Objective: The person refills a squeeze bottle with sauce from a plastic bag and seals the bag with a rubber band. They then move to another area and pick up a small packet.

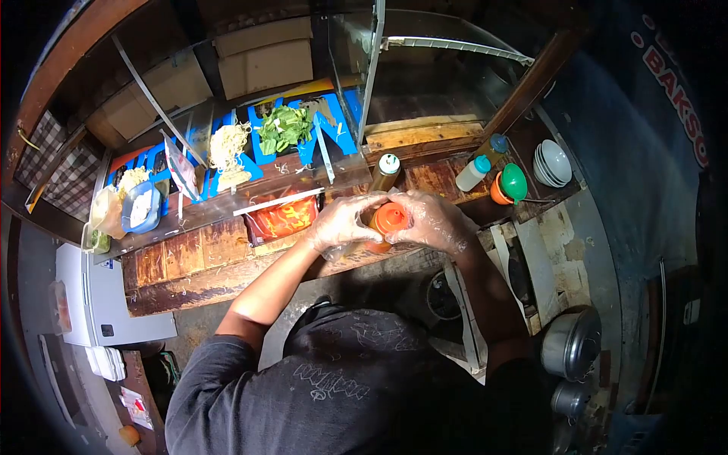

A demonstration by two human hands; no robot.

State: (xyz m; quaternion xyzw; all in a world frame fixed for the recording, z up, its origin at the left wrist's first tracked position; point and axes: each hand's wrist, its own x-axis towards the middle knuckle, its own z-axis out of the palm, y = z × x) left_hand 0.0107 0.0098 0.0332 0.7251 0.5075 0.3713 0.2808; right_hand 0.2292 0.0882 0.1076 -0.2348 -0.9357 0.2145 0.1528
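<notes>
Both my hands wear clear plastic gloves and meet around an orange-capped squeeze bottle (391, 218) over the front edge of the wooden counter (205, 250). My left hand (349, 221) has its fingers curved round the bottle's left side. On the right side, my right hand (434, 220) wraps it, fingers touching near the cap. Just behind stands a bottle with a white cap (387, 171). An orange-red packet (283, 218) lies on the counter left of my left hand. The lower part of the held bottle is partly hidden.
Behind the counter are greens (285, 130), noodles (229, 148) and a blue container (142, 206). To the right stand a teal-capped bottle (473, 173), green and orange cups (513, 183) and stacked white bowls (553, 164). Metal pots (570, 345) sit at lower right.
</notes>
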